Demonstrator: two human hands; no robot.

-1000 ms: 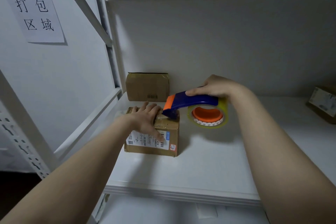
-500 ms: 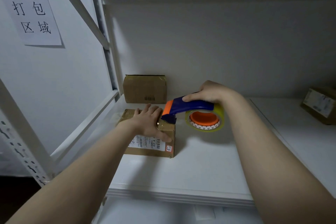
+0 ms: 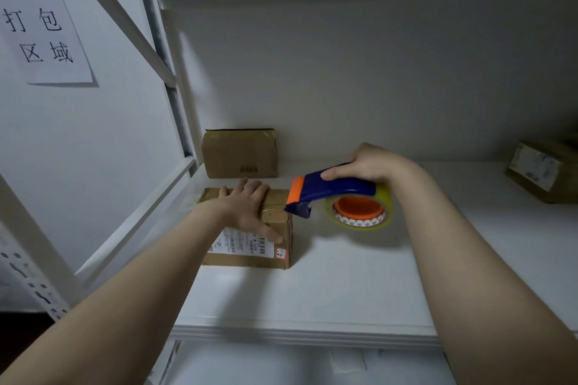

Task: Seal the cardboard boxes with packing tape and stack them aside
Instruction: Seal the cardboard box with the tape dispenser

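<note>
Left hand (image 3: 247, 206) lies flat with fingers straight on top of the cardboard box (image 3: 250, 247), hiding most of the lid. The thumb covers part of the front label; its print is illegible. The box sits near the left edge of the shelf (image 3: 344, 291). Right hand (image 3: 366, 164) grips the tape dispenser (image 3: 331, 191) by the handle. Dispenser nose is at the box's top right edge; contact unresolved. Second box (image 3: 239, 153) stands in the back left corner. Third box (image 3: 544, 170), toward the right edge, is cut off by the frame.
</note>
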